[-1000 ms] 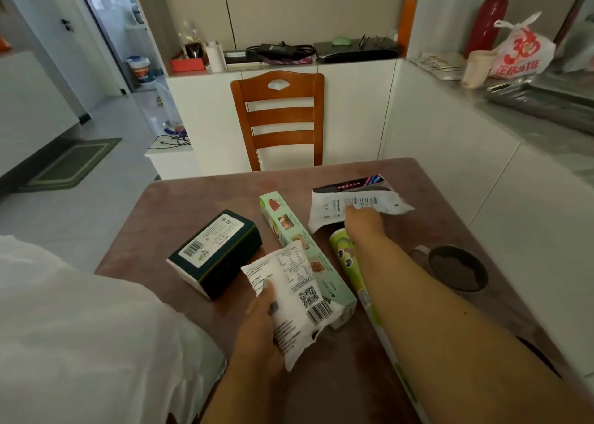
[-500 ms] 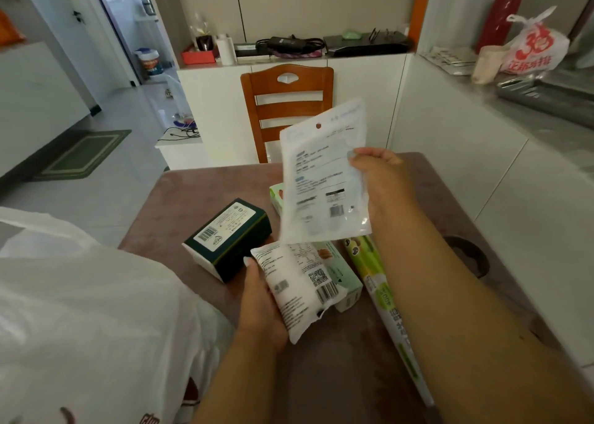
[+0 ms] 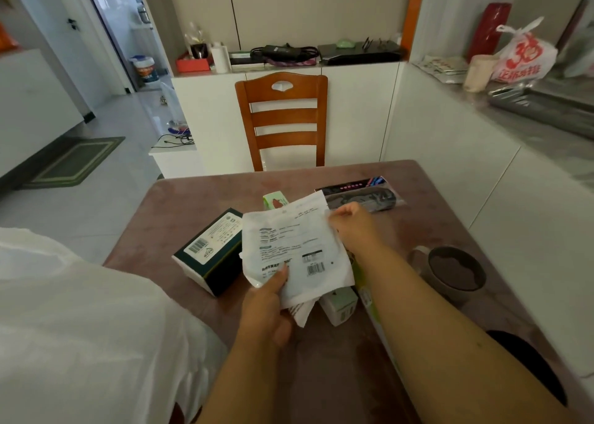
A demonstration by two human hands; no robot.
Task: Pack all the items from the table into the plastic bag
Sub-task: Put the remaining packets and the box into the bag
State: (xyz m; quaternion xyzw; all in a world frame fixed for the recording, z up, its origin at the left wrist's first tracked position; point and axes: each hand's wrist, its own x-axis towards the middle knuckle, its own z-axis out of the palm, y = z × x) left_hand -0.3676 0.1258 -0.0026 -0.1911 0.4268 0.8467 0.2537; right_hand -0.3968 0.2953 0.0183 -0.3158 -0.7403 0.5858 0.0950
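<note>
Both hands share the grip on one flat white pouch (image 3: 295, 246): the left hand (image 3: 266, 311) pinches its lower edge, thumb on the printed face, with a second packet (image 3: 300, 314) pressed underneath, while the right hand (image 3: 352, 224) closes on the upper right edge. Pouch and packet are held just above the desk (image 3: 180, 217), over a green carton (image 3: 340, 304) and beside a dark box (image 3: 212, 250). A long roll box (image 3: 369, 298) lies under the right forearm, and a black packet (image 3: 363, 195) lies farther back. The plastic bag (image 3: 80, 327) billows at lower left, off the desk edge; its mouth cannot be made out. Pouch and packet look light, thin and limp, likely slick; an edge pinch should suffice, though stacked they may slide apart. The boxes appear stiff and call for a span across their sides.
</note>
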